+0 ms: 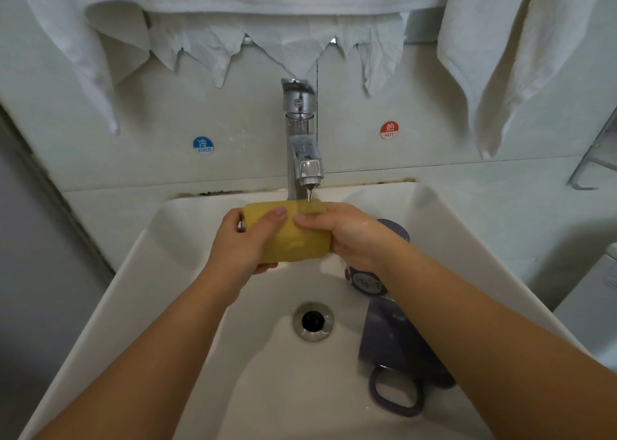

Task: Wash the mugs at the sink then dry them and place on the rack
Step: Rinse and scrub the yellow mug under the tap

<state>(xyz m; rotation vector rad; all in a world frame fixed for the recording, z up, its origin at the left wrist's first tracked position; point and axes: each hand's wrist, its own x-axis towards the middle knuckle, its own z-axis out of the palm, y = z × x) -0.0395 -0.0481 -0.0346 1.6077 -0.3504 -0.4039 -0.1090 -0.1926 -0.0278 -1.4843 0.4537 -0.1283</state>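
I hold a yellow mug [295, 241] on its side under the chrome faucet [300, 135], where a thin stream of water runs onto it. My left hand [243, 244] grips its left end, thumb on top. My right hand [347, 236] holds its right end, fingers laid over the top. Two purple mugs lie in the white sink [160, 272]: one [367, 281] partly hidden behind my right wrist, the other [392, 346] lower right with its loop handle toward me.
The drain [313, 321] sits in the middle of the basin. White towels [494, 55] hang along the wall above the faucet. Blue cold [203, 145] and red hot [389, 130] stickers flank the tap. A wire rack [597, 159] shows at the right edge.
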